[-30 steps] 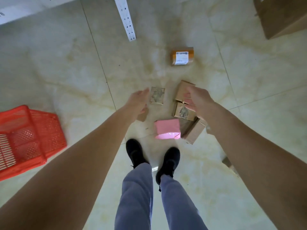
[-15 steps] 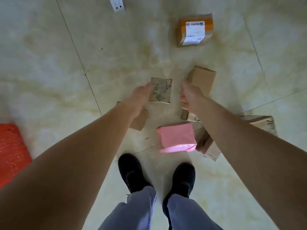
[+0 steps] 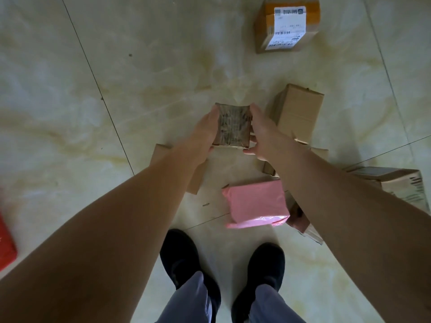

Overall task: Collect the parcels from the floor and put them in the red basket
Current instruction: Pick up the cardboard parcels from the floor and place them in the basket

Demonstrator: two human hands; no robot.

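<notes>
item: printed box (image 3: 233,125). status: half a second ago both hands flanked it with gaps; now left hand (image 3: 205,131) and right hand (image 3: 261,134) press its two sides, fingers closed on it, so the grasp looks made and lifting comes next. whether it has left the floor (image 3: 116,89) cannot be told. plain box (image 3: 297,113) just beyond right hand; pink bag (image 3: 255,205) under right forearm; labelled box (image 3: 288,24) far ahead. basket (image 3: 5,243): red edge only, well left of left arm.
</notes>
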